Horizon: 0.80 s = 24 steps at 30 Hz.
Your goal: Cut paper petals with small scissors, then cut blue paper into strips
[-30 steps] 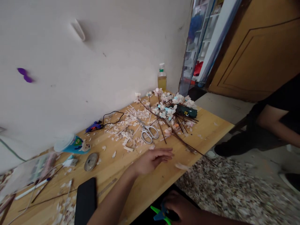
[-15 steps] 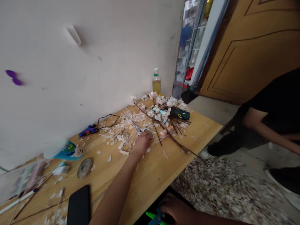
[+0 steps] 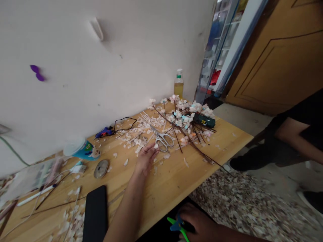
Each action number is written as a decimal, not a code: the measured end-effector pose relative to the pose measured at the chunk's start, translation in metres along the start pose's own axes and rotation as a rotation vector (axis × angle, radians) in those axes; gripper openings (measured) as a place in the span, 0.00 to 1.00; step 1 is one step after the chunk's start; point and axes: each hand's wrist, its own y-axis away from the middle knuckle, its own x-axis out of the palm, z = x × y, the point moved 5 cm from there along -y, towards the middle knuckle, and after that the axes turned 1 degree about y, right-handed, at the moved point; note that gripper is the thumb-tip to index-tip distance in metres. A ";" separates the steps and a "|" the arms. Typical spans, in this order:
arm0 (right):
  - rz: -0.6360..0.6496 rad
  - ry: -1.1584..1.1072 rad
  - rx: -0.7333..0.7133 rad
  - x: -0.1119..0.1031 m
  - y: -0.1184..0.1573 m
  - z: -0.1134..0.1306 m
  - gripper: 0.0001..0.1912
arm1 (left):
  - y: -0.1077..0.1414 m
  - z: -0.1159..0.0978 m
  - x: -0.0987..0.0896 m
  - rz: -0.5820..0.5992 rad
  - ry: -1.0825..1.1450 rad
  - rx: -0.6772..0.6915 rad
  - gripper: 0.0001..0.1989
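Observation:
My left hand (image 3: 146, 158) is over the table with its fingertips pinched at a small pale petal (image 3: 156, 146). Just beyond those fingertips lie metal scissors (image 3: 161, 138) with silver looped handles, flat on the wood among pale scraps (image 3: 137, 138). At the bottom of the view, below the table edge, my right hand (image 3: 194, 218) is closed around a small blue-and-green tool (image 3: 178, 224); its exact kind is unclear. Right of the scissors rests a bunch of artificial blossom branches (image 3: 184, 116) with brown stems, partly around a dark green bundle (image 3: 204, 120).
A blue glue gun (image 3: 104, 132) with a black cord lies by the wall. Nearer are a blue cup (image 3: 87, 151), an oval metal piece (image 3: 101, 168) and a black phone (image 3: 95, 215). A bottle (image 3: 178, 85) stands behind. At right, a person (image 3: 290, 137) sits beside petal-strewn floor (image 3: 234, 201).
My left hand has drawn back from the scissors handles, leaving the scissors on the table, and now has a pale petal at its fingertips. The camera view has shifted left.

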 end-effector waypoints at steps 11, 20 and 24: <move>-0.598 -0.160 -0.106 -0.104 -0.127 0.065 0.11 | 0.010 -0.007 -0.062 -0.160 -0.187 0.289 0.19; -0.665 -0.451 -0.064 -0.100 -0.228 0.028 0.14 | 0.021 -0.004 -0.071 -0.234 -0.040 0.386 0.17; -0.663 -0.451 -0.033 -0.099 -0.224 0.021 0.12 | 0.025 -0.004 -0.062 -0.242 -0.084 0.392 0.14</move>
